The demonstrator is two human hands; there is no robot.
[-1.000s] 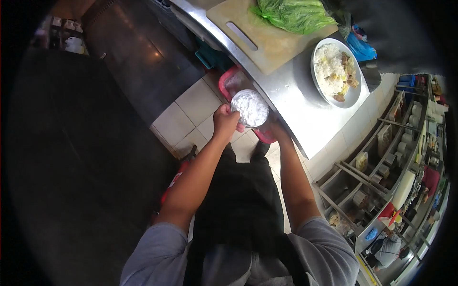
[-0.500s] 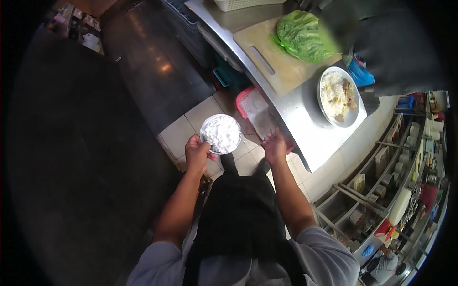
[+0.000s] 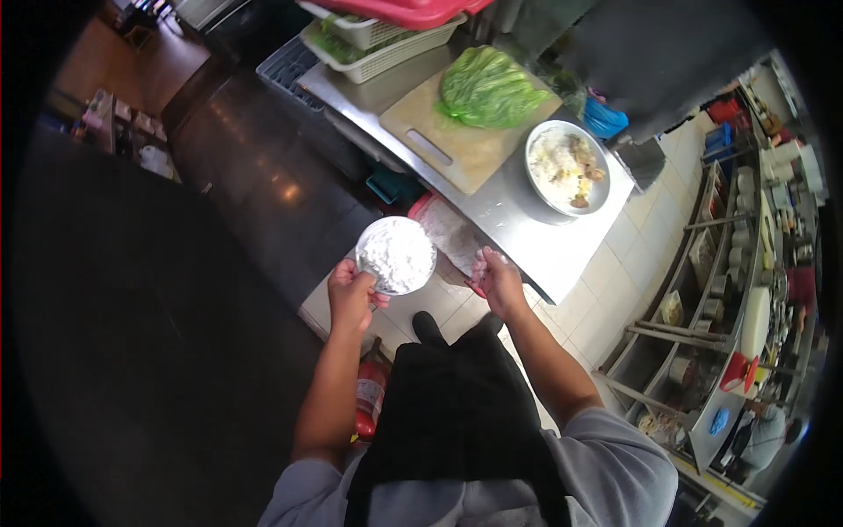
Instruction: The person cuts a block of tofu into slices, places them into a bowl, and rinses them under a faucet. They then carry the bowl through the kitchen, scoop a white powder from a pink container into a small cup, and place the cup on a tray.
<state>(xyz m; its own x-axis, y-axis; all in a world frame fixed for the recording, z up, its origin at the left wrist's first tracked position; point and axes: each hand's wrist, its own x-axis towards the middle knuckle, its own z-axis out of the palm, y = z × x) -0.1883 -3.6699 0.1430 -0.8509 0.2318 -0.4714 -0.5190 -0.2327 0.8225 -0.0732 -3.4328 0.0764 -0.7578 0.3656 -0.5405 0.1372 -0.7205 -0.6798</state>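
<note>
Overhead, the steel counter (image 3: 527,230) is running slantwise across the upper middle, and it is carrying a pale cutting board (image 3: 439,140) with a bag of green leaves (image 3: 487,88) lying on its far end. A round plate (image 3: 601,195) of rice and browned pieces is sitting just beside the board, toward the counter's right corner. Below the counter's near edge, a red-rimmed tub (image 3: 450,233) with a whitish top is showing partly against the tiled floor.

Both forearms are reaching forward from grey sleeves, elbows bent, over a black apron. The left hand (image 3: 351,294) is gripping the metal bowl (image 3: 397,255) by its near rim, thumb over the edge and fingers curling beneath. It is holding the bowl level in the air, above the floor tiles, just left of the tub and apart from the counter. White powder is filling the bowl.

The right hand (image 3: 496,281) is hanging palm down at the tub's near corner, fingers loosely bent and dusted white, closing on nothing visible. Whether it is touching the tub is not clear.
</note>
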